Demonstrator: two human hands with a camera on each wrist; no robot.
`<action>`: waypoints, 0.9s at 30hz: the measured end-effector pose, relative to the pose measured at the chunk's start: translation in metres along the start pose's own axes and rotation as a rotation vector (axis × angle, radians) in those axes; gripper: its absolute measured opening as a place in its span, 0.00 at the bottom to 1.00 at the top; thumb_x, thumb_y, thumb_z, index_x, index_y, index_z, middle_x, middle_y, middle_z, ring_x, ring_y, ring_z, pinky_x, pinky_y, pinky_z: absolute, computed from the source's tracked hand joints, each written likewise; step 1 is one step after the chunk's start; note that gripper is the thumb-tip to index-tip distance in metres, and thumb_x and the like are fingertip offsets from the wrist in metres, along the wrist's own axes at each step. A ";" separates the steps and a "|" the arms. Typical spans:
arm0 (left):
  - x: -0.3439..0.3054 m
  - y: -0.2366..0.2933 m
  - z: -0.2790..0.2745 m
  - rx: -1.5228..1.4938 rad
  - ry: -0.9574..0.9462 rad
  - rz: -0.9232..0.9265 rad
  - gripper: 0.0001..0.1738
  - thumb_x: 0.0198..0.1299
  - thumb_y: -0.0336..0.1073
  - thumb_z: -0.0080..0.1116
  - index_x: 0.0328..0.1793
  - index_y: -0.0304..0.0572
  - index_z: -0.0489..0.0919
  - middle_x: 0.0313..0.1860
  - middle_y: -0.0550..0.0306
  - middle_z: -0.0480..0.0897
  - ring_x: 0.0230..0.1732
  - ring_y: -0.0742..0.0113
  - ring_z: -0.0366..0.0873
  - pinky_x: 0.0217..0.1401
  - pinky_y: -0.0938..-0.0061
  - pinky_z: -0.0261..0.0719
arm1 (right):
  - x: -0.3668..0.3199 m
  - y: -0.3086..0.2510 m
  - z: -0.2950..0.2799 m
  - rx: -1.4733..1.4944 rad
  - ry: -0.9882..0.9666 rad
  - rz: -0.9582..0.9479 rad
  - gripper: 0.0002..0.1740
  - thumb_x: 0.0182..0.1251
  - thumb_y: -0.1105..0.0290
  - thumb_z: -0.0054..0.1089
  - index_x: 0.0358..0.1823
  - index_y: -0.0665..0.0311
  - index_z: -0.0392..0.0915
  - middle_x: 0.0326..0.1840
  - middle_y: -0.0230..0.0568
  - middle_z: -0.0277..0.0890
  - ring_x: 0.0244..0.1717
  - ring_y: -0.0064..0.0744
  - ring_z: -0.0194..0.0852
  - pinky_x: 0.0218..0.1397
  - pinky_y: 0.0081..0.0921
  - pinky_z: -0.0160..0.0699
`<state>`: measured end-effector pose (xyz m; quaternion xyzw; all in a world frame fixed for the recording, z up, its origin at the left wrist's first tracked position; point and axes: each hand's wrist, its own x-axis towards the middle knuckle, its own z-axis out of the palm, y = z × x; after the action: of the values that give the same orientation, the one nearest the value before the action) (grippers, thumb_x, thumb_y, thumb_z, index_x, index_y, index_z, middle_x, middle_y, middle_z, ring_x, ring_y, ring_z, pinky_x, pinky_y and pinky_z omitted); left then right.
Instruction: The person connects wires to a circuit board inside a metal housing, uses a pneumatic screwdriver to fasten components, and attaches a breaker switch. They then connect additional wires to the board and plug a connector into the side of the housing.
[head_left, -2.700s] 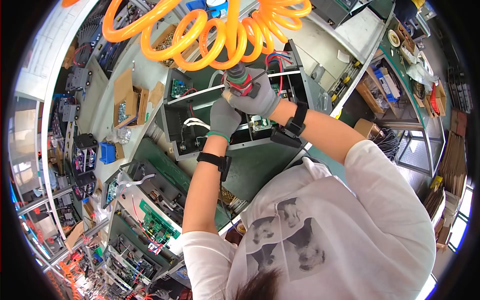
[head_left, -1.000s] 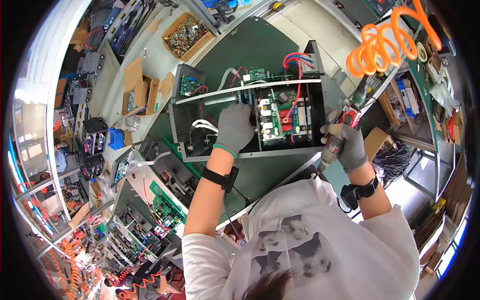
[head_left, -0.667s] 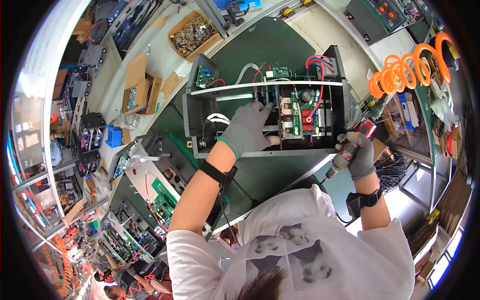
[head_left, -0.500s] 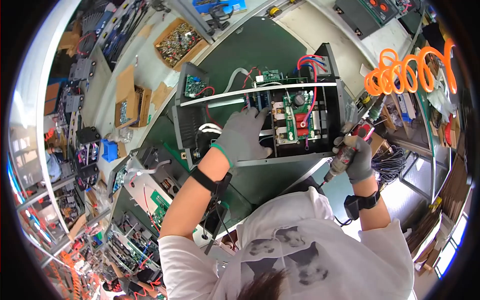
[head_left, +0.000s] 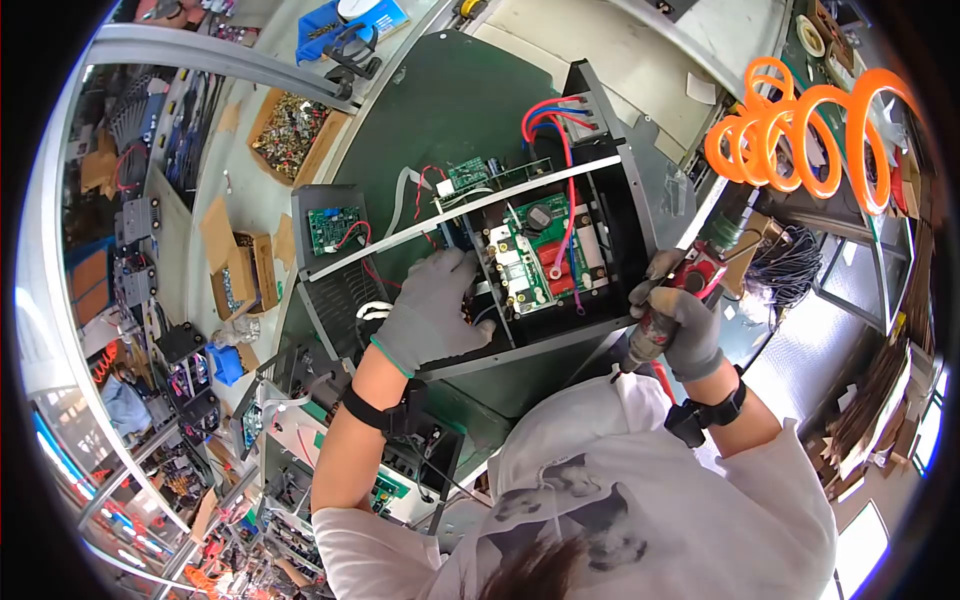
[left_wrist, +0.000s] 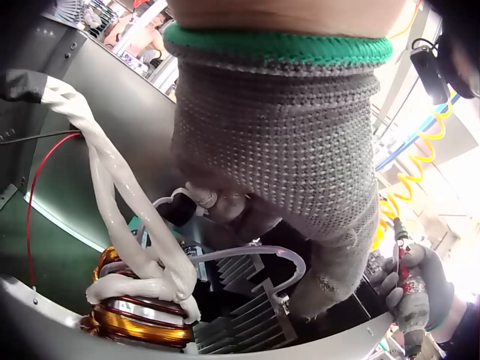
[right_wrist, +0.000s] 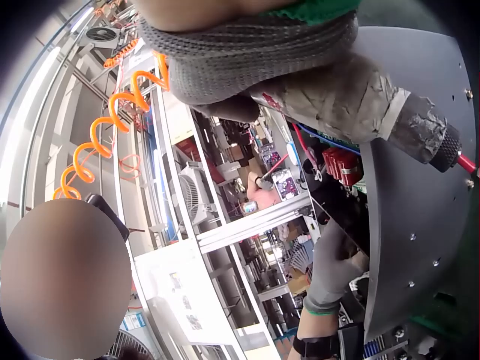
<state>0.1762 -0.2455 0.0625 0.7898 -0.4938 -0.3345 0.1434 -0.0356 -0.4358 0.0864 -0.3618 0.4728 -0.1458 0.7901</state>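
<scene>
My gloved left hand (head_left: pixel 430 305) reaches down into a black metal equipment case (head_left: pixel 480 358), thumb spread from the fingers. In the left wrist view, its fingertips bend down beside a black heat sink (left_wrist: pixel 244 300) and a copper-wound coil (left_wrist: pixel 139 319) with white-sleeved leads; I cannot tell whether they hold something. My gloved right hand (head_left: pixel 685 335) grips a red air screwdriver (head_left: pixel 650 335) off the case's right corner, its taped body slanting down and its bit near the shirt. Right of the left hand, a green circuit board (head_left: pixel 540 235) with red blocks sits inside the case.
An orange coiled hose (head_left: pixel 800 140) runs from the screwdriver toward the upper right. Boxes of small parts (head_left: pixel 293 135) and a blue bin (head_left: pixel 226 364) stand along the left bench. The case rests on a green mat (head_left: pixel 440 90); another opened unit (head_left: pixel 300 430) lies lower left.
Both hands were together on the screwdriver over the case; the right hand then carried it right and down, while the left went into the case. Lately the head view has turned, and the case appears more tilted.
</scene>
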 end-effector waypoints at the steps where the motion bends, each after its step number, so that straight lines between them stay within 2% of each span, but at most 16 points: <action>1: 0.000 -0.001 0.000 -0.010 -0.011 -0.007 0.30 0.35 0.43 0.68 0.47 0.35 0.75 0.40 0.46 0.72 0.47 0.46 0.72 0.49 0.59 0.70 | 0.000 0.002 0.000 0.002 0.002 0.001 0.16 0.43 0.79 0.56 0.38 0.66 0.70 0.29 0.39 0.70 0.29 0.32 0.76 0.32 0.27 0.76; 2: 0.000 -0.003 0.000 -0.010 -0.013 -0.008 0.30 0.35 0.43 0.68 0.47 0.35 0.75 0.40 0.46 0.72 0.47 0.46 0.72 0.49 0.59 0.70 | -0.001 0.005 -0.001 -0.010 -0.011 -0.016 0.16 0.43 0.80 0.55 0.38 0.66 0.70 0.30 0.39 0.70 0.29 0.33 0.77 0.32 0.27 0.76; 4: -0.004 -0.009 0.004 -0.008 0.055 0.056 0.20 0.40 0.38 0.65 0.41 0.35 0.77 0.36 0.45 0.73 0.42 0.45 0.73 0.44 0.59 0.72 | -0.003 0.010 -0.001 -0.020 -0.027 -0.030 0.16 0.43 0.81 0.55 0.38 0.66 0.70 0.31 0.38 0.71 0.30 0.33 0.77 0.32 0.27 0.77; 5: -0.004 -0.016 0.007 -0.008 0.055 0.052 0.20 0.40 0.38 0.65 0.41 0.35 0.77 0.36 0.45 0.73 0.42 0.45 0.73 0.44 0.59 0.72 | -0.003 0.010 -0.002 -0.035 -0.046 -0.015 0.16 0.43 0.81 0.55 0.38 0.66 0.70 0.31 0.38 0.71 0.30 0.33 0.78 0.33 0.27 0.77; 7: -0.002 -0.034 0.018 -0.216 0.180 0.134 0.12 0.44 0.30 0.60 0.37 0.34 0.77 0.32 0.44 0.74 0.35 0.43 0.73 0.38 0.59 0.73 | -0.005 0.010 -0.003 -0.057 -0.072 0.000 0.16 0.43 0.81 0.55 0.38 0.66 0.70 0.32 0.38 0.71 0.31 0.33 0.78 0.33 0.27 0.77; 10: 0.006 -0.040 0.028 -0.245 0.276 0.103 0.07 0.47 0.28 0.58 0.35 0.38 0.77 0.30 0.47 0.76 0.33 0.44 0.75 0.37 0.58 0.74 | -0.002 0.008 -0.004 -0.092 -0.113 0.023 0.15 0.44 0.81 0.56 0.37 0.66 0.71 0.32 0.37 0.71 0.31 0.32 0.78 0.33 0.26 0.77; 11: 0.008 -0.040 0.031 -0.246 0.280 0.097 0.07 0.47 0.28 0.58 0.35 0.38 0.77 0.30 0.47 0.76 0.33 0.44 0.75 0.37 0.58 0.74 | -0.002 0.008 -0.004 -0.108 -0.116 0.024 0.15 0.44 0.80 0.56 0.37 0.66 0.71 0.32 0.37 0.71 0.31 0.32 0.78 0.33 0.25 0.77; 14: 0.012 -0.032 0.041 0.095 0.253 -0.076 0.09 0.41 0.25 0.58 0.32 0.39 0.77 0.34 0.49 0.77 0.38 0.47 0.76 0.40 0.58 0.75 | -0.003 0.003 0.001 -0.139 -0.107 0.028 0.14 0.44 0.80 0.57 0.37 0.66 0.71 0.31 0.37 0.72 0.30 0.31 0.78 0.33 0.25 0.76; 15: 0.011 -0.030 0.046 0.092 0.264 -0.087 0.09 0.41 0.25 0.58 0.32 0.39 0.77 0.34 0.49 0.77 0.38 0.47 0.76 0.40 0.58 0.75 | -0.005 0.002 0.002 -0.147 -0.088 0.033 0.14 0.44 0.80 0.57 0.36 0.67 0.72 0.30 0.38 0.72 0.29 0.30 0.78 0.33 0.25 0.76; 17: 0.011 -0.030 0.053 0.081 0.426 -0.103 0.10 0.39 0.24 0.57 0.32 0.40 0.77 0.35 0.50 0.77 0.39 0.48 0.76 0.41 0.58 0.74 | -0.004 0.004 0.000 -0.185 -0.126 0.009 0.13 0.45 0.80 0.58 0.36 0.67 0.72 0.28 0.38 0.73 0.28 0.30 0.77 0.32 0.25 0.76; 21: 0.006 -0.026 0.056 0.091 0.546 -0.125 0.10 0.39 0.25 0.57 0.32 0.43 0.79 0.33 0.53 0.78 0.39 0.49 0.77 0.40 0.58 0.74 | -0.007 0.004 0.002 -0.265 -0.141 -0.003 0.11 0.47 0.79 0.60 0.34 0.67 0.73 0.25 0.39 0.74 0.27 0.28 0.76 0.30 0.23 0.75; 22: 0.003 -0.022 0.053 0.075 0.618 -0.114 0.06 0.44 0.27 0.59 0.31 0.44 0.79 0.31 0.54 0.78 0.36 0.50 0.77 0.38 0.59 0.75 | -0.006 0.005 -0.001 -0.217 -0.167 0.004 0.10 0.47 0.79 0.61 0.33 0.66 0.74 0.27 0.39 0.75 0.27 0.27 0.76 0.28 0.22 0.76; 23: -0.002 -0.013 0.049 0.068 0.640 -0.108 0.06 0.44 0.27 0.59 0.31 0.44 0.79 0.31 0.54 0.78 0.36 0.50 0.77 0.38 0.59 0.75 | -0.002 0.006 -0.005 -0.208 -0.225 -0.007 0.11 0.48 0.79 0.61 0.35 0.66 0.74 0.29 0.39 0.76 0.27 0.27 0.77 0.29 0.22 0.77; 24: -0.009 0.000 0.044 0.007 0.711 -0.164 0.04 0.47 0.30 0.60 0.32 0.43 0.79 0.30 0.54 0.78 0.34 0.50 0.77 0.36 0.59 0.75 | -0.004 0.006 -0.004 -0.199 -0.228 -0.007 0.11 0.49 0.79 0.61 0.36 0.65 0.73 0.29 0.39 0.77 0.28 0.27 0.77 0.29 0.22 0.78; 26: -0.022 0.021 0.042 -0.082 0.812 -0.198 0.08 0.55 0.39 0.61 0.32 0.43 0.78 0.28 0.54 0.78 0.30 0.52 0.77 0.32 0.61 0.74 | -0.013 -0.001 0.006 -0.277 -0.224 0.002 0.11 0.53 0.76 0.64 0.37 0.64 0.73 0.30 0.37 0.78 0.29 0.25 0.78 0.30 0.22 0.79; 27: -0.030 0.038 0.039 -0.085 0.835 -0.198 0.08 0.55 0.39 0.61 0.32 0.43 0.78 0.28 0.54 0.78 0.30 0.52 0.77 0.32 0.61 0.74 | -0.016 -0.002 0.006 -0.346 -0.256 0.004 0.12 0.53 0.74 0.67 0.36 0.63 0.73 0.30 0.36 0.78 0.30 0.23 0.78 0.29 0.21 0.77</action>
<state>0.1153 -0.2325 0.0663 0.8944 -0.3008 -0.0184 0.3305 -0.0382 -0.4251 0.0998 -0.5068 0.3871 -0.0136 0.7701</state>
